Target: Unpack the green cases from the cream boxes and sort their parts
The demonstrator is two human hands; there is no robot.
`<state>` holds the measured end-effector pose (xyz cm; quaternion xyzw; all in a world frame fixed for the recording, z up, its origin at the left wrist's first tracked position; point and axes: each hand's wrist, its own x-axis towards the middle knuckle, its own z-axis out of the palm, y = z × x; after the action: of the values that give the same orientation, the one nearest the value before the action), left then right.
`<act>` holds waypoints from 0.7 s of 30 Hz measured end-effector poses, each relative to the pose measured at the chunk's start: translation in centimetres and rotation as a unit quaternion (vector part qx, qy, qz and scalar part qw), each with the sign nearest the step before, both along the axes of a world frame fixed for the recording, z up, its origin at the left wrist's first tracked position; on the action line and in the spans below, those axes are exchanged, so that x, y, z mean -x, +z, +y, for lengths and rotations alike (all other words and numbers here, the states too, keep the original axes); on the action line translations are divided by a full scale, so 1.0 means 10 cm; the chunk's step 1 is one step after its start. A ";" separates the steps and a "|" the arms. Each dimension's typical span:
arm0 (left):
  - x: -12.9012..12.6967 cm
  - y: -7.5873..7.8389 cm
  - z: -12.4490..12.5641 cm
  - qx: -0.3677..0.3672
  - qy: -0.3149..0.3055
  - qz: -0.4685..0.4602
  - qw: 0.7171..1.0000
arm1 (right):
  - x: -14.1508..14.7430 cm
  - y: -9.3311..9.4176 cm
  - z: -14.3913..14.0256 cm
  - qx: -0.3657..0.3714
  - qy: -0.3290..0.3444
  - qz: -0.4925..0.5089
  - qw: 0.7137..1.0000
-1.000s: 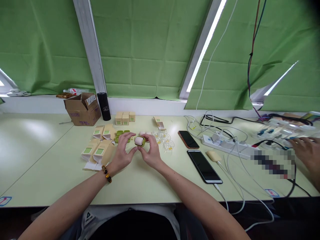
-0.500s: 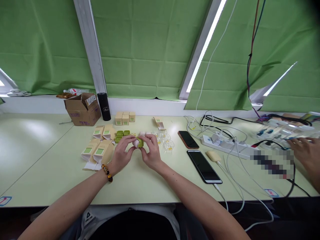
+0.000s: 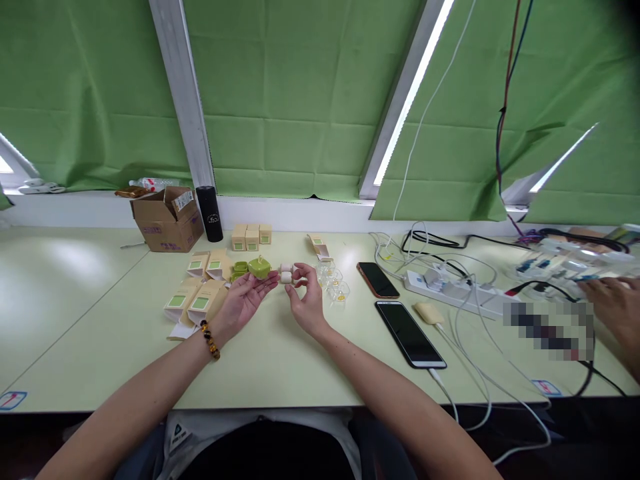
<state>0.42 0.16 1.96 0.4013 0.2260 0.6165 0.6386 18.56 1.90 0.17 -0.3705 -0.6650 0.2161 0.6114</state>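
My left hand (image 3: 244,300) lies palm up, and a small green case (image 3: 259,267) rests on its fingertips. My right hand (image 3: 306,298) pinches a pale pink-white piece (image 3: 286,273) between thumb and fingers, just right of the green case. Both hands hover over the pale green table (image 3: 100,320). More green cases (image 3: 239,269) sit behind the left hand. Tan packets with green labels (image 3: 200,301) lie left of it. Several small clear cups (image 3: 336,283) stand right of my right hand.
Three small tan boxes (image 3: 251,236), a black cylinder (image 3: 209,213) and an open cardboard box (image 3: 167,219) stand at the back. Two phones (image 3: 409,332) (image 3: 377,279), a power strip (image 3: 445,285) and cables lie to the right. Another person's hand (image 3: 613,303) works at the far right.
My hands have parted. The green case and pink piece, held together before, are now separate: the case on my left fingertips, the pink piece in my right hand.
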 end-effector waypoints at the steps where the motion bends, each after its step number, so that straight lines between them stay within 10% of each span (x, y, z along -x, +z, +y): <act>1: 0.00 0.00 -0.01 -0.002 -0.003 0.001 1.000 | 0.00 0.00 -0.01 0.000 0.003 -0.004 1.000; 8: 0.00 0.01 -0.03 -0.021 -0.026 0.014 0.999 | 0.04 -0.03 -0.06 0.007 0.017 -0.025 1.000; 12: -0.04 0.03 -0.07 -0.045 0.060 0.097 0.992 | 0.04 0.01 -0.09 0.000 0.023 -0.013 1.000; 16: -0.04 -0.01 -0.11 -0.123 0.236 0.304 0.915 | 0.05 0.06 -0.12 0.005 0.059 0.016 0.998; 21: -0.03 -0.05 -0.15 -0.244 0.277 0.419 0.830 | 0.08 0.05 -0.13 0.039 0.087 0.015 0.995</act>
<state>0.71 -1.37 1.45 0.6844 0.4161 0.5751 0.1665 17.75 0.60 0.66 -0.3313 -0.6764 0.3003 0.5853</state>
